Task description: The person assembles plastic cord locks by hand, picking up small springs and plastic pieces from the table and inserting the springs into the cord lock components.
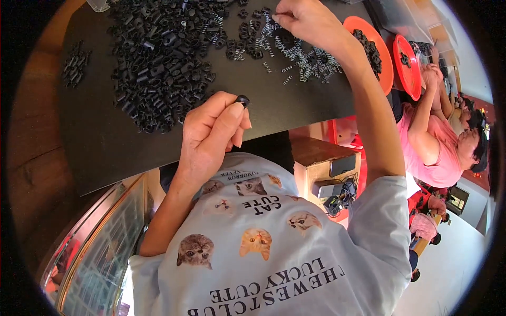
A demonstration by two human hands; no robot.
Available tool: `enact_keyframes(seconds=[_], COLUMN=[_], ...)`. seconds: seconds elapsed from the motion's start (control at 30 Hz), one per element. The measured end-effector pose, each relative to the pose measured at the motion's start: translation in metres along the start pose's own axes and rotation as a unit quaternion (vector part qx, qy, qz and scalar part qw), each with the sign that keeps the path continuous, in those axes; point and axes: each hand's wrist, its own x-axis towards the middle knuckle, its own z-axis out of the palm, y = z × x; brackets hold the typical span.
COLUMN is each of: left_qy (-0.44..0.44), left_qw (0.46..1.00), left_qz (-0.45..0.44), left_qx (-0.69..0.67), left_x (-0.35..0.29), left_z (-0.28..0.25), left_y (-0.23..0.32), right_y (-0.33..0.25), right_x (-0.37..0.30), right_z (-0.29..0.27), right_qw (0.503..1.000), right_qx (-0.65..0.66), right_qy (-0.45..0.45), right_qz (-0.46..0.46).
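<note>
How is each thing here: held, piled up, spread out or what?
Small black part, held
Left hand, pinching that part
Springs, loose and scattered
Right hand, fingers bent, grip unclear
Black heap, loose parts piled up
Orange plate, holding dark pieces
Red plate, holding dark pieces

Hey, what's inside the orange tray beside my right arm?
The orange tray holds a heap of small black parts. Your right forearm hides part of its left edge, and whatever lies beneath the heap's top layer is covered.
</note>
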Motion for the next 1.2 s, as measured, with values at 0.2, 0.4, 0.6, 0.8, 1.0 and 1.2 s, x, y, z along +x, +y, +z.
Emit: enact_keyframes(seconds=[0.2, 0.4, 0.6, 0.8, 1.0, 1.2], left_qy=[0.004, -0.001, 0.006, -0.009, -0.001, -0.003], left_qw=[1.000, 1.000, 0.999, 0.998, 0.997, 0.998], left_qz=[-0.011, -0.004, -0.015, -0.010, 0.002, -0.002], left_qx=[0.008, 0.011, -0.029, -0.064, -0.071, -0.060], left_x=[-0.001, -0.001, -0.001, -0.002, -0.002, -0.004], left_z=[0.001, 0.000, -0.001, -0.004, -0.002, -0.004], left_y=[0.002, 0.001, -0.001, -0.002, -0.002, -0.003], right_y=[0.001, 0.003, -0.019, -0.069, -0.080, -0.083], right_x=[0.005, 0.000, -0.026, -0.062, -0.072, -0.084], right_z=[0.005, 0.003, 0.002, 0.030, 0.045, 0.050], right_qw=[0.997, 0.998, 0.889, 0.755, 0.686, 0.758], right_qx=[-0.064, -0.026, 0.456, 0.652, 0.724, 0.648], right_qy=[-0.034, -0.006, -0.027, -0.066, -0.068, 0.029], right_qz=[-0.028, -0.048, 0.027, 0.018, 0.036, -0.070])
